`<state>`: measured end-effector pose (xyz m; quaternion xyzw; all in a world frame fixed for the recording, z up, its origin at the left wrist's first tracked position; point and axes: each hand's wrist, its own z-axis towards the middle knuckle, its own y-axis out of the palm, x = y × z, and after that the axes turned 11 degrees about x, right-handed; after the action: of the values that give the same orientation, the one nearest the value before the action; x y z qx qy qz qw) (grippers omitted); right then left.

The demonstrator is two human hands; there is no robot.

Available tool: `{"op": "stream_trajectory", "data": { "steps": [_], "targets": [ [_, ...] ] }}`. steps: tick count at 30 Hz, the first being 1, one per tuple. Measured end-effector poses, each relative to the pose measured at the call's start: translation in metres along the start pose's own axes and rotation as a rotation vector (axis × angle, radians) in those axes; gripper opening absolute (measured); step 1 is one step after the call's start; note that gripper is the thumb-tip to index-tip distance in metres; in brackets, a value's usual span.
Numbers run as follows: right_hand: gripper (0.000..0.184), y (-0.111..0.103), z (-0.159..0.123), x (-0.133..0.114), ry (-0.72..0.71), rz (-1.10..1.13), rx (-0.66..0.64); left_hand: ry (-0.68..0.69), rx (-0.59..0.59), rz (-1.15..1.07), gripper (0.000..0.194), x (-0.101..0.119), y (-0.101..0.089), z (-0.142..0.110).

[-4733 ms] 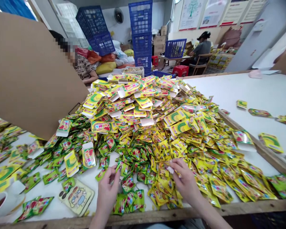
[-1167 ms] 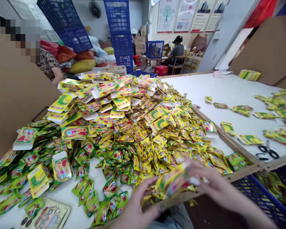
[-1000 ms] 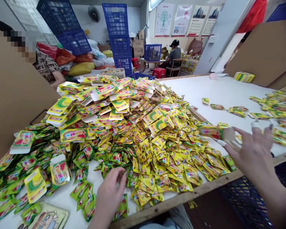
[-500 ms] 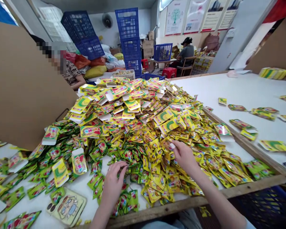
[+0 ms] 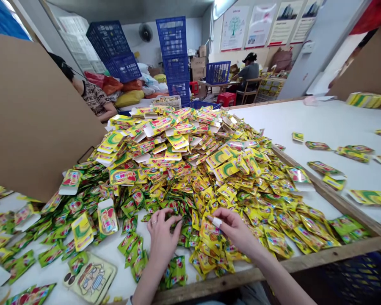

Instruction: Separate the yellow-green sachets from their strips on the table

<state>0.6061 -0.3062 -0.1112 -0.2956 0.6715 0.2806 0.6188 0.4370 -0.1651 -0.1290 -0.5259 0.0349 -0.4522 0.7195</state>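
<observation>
Pinching a white-tabbed sachet [image 5: 216, 222] in my right hand [image 5: 234, 233], fingers [image 5: 224, 221] nearly closed, at the front of the pile [image 5: 178, 169]; my left hand [image 5: 163, 231] is resting half-curled beside it, and I cannot tell whether it holds anything.

One bare left hand [image 5: 163, 239], one bare right hand [image 5: 233, 233], one white card tab [image 5: 216, 221] between the right fingers. Under both hands, one huge heap of glossy yellow-green sachets [image 5: 190, 169], too many to count. Beyond the hands, at least six blue plastic mesh crates [image 5: 176, 55], one seated person in a patterned shirt [image 5: 95, 97], another seated person in grey [image 5: 249, 72], four paper wall posters [image 5: 260, 27], one black wall fan [image 5: 145, 32].
</observation>
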Motion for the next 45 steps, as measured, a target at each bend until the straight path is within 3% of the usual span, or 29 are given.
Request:
{"op": "stream_trajectory", "data": {
  "steps": [5, 9, 14, 17, 20, 24, 29, 32, 34, 37, 40, 42, 45],
  "targets": [
    [0.015, 0.000, -0.010, -0.019, -0.179, -0.078, -0.065, -0.253, 0.065, -0.360, 0.020, 0.006, -0.004, 0.005],
    [0.007, 0.019, -0.014, -0.023, -0.281, -0.120, -0.058, -0.386, -0.070, -0.607, 0.024, 0.032, -0.014, -0.005],
    [0.022, 0.033, -0.015, -0.011, -0.464, -0.353, -0.005, -0.585, -0.169, -0.935, 0.044, 0.062, -0.012, -0.011],
    [0.029, 0.027, -0.015, -0.005, -0.398, -0.255, 0.024, -0.670, -0.247, -1.078, 0.050, 0.066, 0.003, -0.010],
    [0.050, 0.014, -0.012, -0.002, -0.146, 0.072, 0.063, -0.542, -0.193, -1.027, 0.036, 0.074, 0.018, -0.008],
    [0.040, -0.015, -0.008, -0.001, 0.050, 0.313, 0.124, -0.097, -0.111, -0.688, 0.033, 0.101, 0.032, 0.010],
    [0.033, -0.056, -0.011, 0.011, 0.076, 0.313, 0.366, 0.182, -0.125, -0.523, 0.031, 0.135, 0.068, 0.078],
    [0.033, -0.073, -0.017, 0.020, 0.063, 0.306, 0.415, 0.272, -0.148, -0.420, 0.054, 0.148, 0.094, 0.116],
    [0.028, -0.083, -0.022, 0.021, -0.021, 0.176, 0.432, 0.309, -0.184, -0.374, 0.055, 0.152, 0.100, 0.128],
    [0.021, -0.092, -0.027, 0.016, -0.309, -0.371, 0.413, 0.332, -0.261, -0.341, 0.049, 0.143, 0.082, 0.123],
    [0.035, -0.090, -0.024, 0.006, -0.460, -0.905, 0.236, 0.349, -0.425, -0.350, 0.039, 0.119, 0.037, 0.103],
    [0.040, -0.081, -0.019, 0.001, -0.487, -1.042, 0.079, 0.347, -0.576, -0.388, 0.029, 0.101, 0.003, 0.087],
    [0.044, -0.055, -0.016, -0.003, -0.547, -0.895, -0.057, 0.206, -0.690, -0.487, 0.028, 0.077, -0.030, 0.062]
  ]
}}
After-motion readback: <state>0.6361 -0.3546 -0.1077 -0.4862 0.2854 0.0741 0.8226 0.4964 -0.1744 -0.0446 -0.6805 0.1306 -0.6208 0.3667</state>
